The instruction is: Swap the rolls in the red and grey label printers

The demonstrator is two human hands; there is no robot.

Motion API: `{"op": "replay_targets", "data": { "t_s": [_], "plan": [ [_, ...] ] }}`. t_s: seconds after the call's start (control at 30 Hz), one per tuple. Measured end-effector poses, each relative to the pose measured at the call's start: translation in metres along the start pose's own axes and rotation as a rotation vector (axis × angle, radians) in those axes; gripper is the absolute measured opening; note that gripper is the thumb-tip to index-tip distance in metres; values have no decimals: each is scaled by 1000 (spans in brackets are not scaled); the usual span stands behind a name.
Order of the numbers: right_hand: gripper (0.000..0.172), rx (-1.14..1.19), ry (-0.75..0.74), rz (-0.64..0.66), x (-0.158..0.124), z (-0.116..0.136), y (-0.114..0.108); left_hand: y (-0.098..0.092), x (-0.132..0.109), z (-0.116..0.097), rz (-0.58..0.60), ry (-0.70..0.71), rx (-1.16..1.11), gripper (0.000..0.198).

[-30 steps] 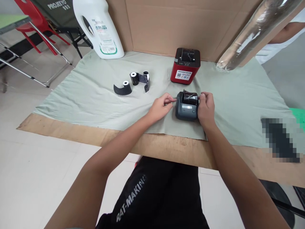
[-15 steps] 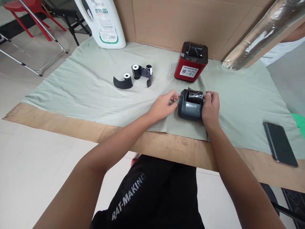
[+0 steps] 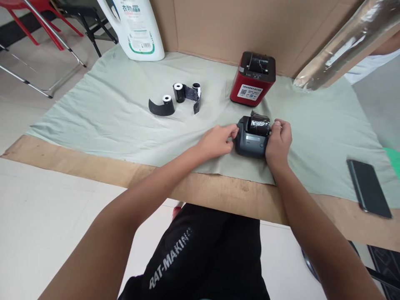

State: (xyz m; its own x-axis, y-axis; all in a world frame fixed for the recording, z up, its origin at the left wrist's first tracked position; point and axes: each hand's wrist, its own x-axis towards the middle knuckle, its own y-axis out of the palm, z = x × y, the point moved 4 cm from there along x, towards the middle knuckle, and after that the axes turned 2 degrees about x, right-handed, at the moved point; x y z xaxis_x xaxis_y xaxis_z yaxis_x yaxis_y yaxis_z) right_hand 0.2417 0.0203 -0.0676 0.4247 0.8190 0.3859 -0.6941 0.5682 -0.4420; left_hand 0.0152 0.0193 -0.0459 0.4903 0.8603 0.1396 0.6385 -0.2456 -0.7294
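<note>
A small dark grey portable printer [image 3: 251, 146] stands near the front of the cloth, its top holding a shiny black roll [image 3: 260, 123] that sticks up out of the opening. On the printer's left edge rest the curled fingertips of my left hand [image 3: 216, 141]. Around its right side my right hand [image 3: 279, 143] is closed, thumb uppermost beside the roll's end; some of its fingers are hidden. Just behind stands a red printer [image 3: 252, 79] with a black top and a white label. Loose black rolls [image 3: 178, 92] with white cores lie to the left, partly unwound.
A white detergent bottle [image 3: 139, 31] stands at the back left before a cardboard panel [image 3: 212, 29]. A plastic-wrapped roll [image 3: 337, 50] leans at the back right. A phone [image 3: 369, 187] lies at right on the cloth-covered wooden table [image 3: 137, 177]. Beyond the panel, a person's arm shows.
The black roll sits slightly higher and farther right in the printer. My left fingers have closed in against the printer's left edge. The view has shifted slightly.
</note>
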Motion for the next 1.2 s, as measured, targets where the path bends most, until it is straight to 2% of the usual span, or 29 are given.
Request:
{"op": "replay_targets", "data": {
  "t_s": [0.13,0.3,0.4,0.53,0.63,0.9,1.0,1.13,1.2],
  "plan": [
    [45,11,21,-5,0,-2,-1,2,1,2,-31,-25,-88,22],
    [50,68,65,5,1,-6,1,5,5,13,-93,-25,-471,14],
    [52,72,37,8,0,-1,1,4,6,17,-125,-56,-629,15],
    [53,62,-57,-30,-3,12,-5,1,-2,8,-187,-52,-526,14],
    [54,76,-54,-46,-5,19,-11,0,-10,-3,-183,-9,-371,12],
    [53,66,8,-73,-7,24,-18,4,-16,-12,-124,136,-228,22],
    [55,43,23,-63,-7,26,-18,6,-16,-14,-46,131,-337,26],
    [54,129,79,-38,-7,24,-19,10,-20,-19,93,124,-568,26],
    [55,169,96,-15,-7,23,-18,12,-21,-18,106,125,-651,27]
  ]
}}
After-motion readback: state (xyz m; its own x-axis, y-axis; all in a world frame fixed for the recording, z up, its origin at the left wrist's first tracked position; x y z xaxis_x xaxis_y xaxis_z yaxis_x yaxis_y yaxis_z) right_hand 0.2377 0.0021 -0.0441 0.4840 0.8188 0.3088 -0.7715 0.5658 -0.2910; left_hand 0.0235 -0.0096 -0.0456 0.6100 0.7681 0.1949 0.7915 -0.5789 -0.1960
